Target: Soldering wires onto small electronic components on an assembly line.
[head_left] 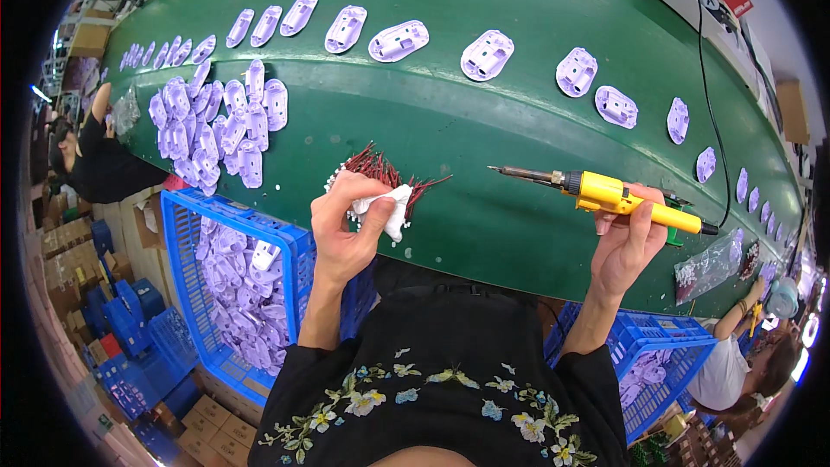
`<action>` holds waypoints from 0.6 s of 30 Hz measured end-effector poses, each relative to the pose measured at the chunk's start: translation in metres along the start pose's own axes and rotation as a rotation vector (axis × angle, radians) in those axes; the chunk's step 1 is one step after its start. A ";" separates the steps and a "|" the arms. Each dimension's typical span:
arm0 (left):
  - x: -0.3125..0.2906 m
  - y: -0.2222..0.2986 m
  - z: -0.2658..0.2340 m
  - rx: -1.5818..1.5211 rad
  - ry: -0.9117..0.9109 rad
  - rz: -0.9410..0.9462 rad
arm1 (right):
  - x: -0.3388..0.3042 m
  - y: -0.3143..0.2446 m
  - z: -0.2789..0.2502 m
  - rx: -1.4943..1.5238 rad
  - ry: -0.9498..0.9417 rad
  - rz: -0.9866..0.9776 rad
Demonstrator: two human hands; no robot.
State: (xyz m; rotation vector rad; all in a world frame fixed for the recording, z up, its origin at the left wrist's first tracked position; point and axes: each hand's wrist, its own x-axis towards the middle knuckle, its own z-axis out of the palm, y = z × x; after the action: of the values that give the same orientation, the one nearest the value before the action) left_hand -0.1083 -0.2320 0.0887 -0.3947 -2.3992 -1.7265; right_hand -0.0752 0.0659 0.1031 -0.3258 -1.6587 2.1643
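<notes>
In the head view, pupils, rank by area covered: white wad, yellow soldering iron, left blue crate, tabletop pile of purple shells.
1. Left blue crate
2. Pile of purple shells
3. Yellow soldering iron
4. White wad

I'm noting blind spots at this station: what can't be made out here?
All in the head view:
- Thin dark-red wires: partly hidden behind the left grip and crumpled white wad.
- Yellow-handled, pen-shaped tool: part of its handle is covered by the right grip.
- Light-purple plastic shells in the blue lattice plastic crate: lower layers buried under upper ones.
- Farthest-right light-purple shells: too small for detail.
</notes>
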 end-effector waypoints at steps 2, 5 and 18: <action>-0.001 0.007 0.000 0.017 -0.029 -0.241 | 0.000 0.001 0.001 0.006 -0.002 0.003; -0.004 -0.003 0.004 -0.040 -0.008 -0.285 | 0.000 0.002 0.003 -0.013 0.015 0.007; -0.002 -0.025 0.007 -0.459 -0.189 -0.737 | -0.001 0.007 0.003 -0.009 -0.008 0.043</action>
State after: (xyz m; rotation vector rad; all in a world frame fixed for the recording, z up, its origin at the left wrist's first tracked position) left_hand -0.1140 -0.2326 0.0634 0.3589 -2.4225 -2.6644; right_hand -0.0767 0.0611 0.0969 -0.3584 -1.6807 2.1925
